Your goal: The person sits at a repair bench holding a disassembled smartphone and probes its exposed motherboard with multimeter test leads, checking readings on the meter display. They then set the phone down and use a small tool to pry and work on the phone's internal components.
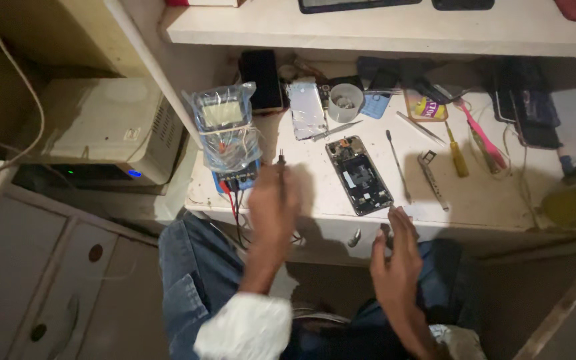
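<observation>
My left hand (271,207) is closed around a thin dark probe (281,160) whose tip points up over the white worktop (488,193). The probe's wires run to a blue multimeter wrapped in clear plastic (227,137) at the table's left end. An opened phone (359,175) with its insides showing lies face down in the middle of the table. My right hand (396,257) hovers at the table's front edge just below that phone, fingers spread and holding nothing.
Around the phone lie a silver phone back panel (305,110), a white cup (345,102), tweezers (336,130), a thin metal pry tool (398,167), a yellow screwdriver (457,153) and a pink tool (481,137). A white box-shaped device (101,127) stands at left. A shelf (395,27) runs overhead.
</observation>
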A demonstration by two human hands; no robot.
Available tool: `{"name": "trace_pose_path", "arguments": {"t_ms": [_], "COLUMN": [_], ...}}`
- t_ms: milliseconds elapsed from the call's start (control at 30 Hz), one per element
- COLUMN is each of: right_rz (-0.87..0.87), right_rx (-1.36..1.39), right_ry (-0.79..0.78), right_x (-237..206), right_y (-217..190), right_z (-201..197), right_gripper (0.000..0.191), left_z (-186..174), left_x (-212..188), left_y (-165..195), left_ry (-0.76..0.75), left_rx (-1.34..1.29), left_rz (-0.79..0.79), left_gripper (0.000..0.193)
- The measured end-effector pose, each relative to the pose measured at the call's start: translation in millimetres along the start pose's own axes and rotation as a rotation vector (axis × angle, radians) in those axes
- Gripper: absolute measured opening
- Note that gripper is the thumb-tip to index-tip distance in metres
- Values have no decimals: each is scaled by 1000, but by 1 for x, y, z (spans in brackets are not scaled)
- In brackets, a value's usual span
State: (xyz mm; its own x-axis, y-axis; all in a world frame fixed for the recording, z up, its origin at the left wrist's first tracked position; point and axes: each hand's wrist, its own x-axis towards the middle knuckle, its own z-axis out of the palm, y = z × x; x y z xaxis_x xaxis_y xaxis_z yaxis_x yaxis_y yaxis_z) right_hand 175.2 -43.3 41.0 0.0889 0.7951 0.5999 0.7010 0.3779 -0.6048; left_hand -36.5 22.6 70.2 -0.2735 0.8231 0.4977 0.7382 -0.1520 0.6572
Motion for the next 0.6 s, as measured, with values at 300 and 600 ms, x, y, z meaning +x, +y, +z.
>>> {"name": "trace_pose_path", "arguments": {"t_ms": [300, 600], "right_rz": [-48, -41], "right_rx": [-2, -9], "right_ry": [-8, -29], "right_x": [-5, -4], "right_y": [-8, -5], "right_z": [4, 4], "right_gripper": [34, 32], "left_z": [-53, -60], "left_x": [5, 37], "left_y": [-32, -28], "left_ry": [249, 32], "left_rx": [62, 112], "left_rz": [-143, -60], "left_gripper": [19, 38]}}
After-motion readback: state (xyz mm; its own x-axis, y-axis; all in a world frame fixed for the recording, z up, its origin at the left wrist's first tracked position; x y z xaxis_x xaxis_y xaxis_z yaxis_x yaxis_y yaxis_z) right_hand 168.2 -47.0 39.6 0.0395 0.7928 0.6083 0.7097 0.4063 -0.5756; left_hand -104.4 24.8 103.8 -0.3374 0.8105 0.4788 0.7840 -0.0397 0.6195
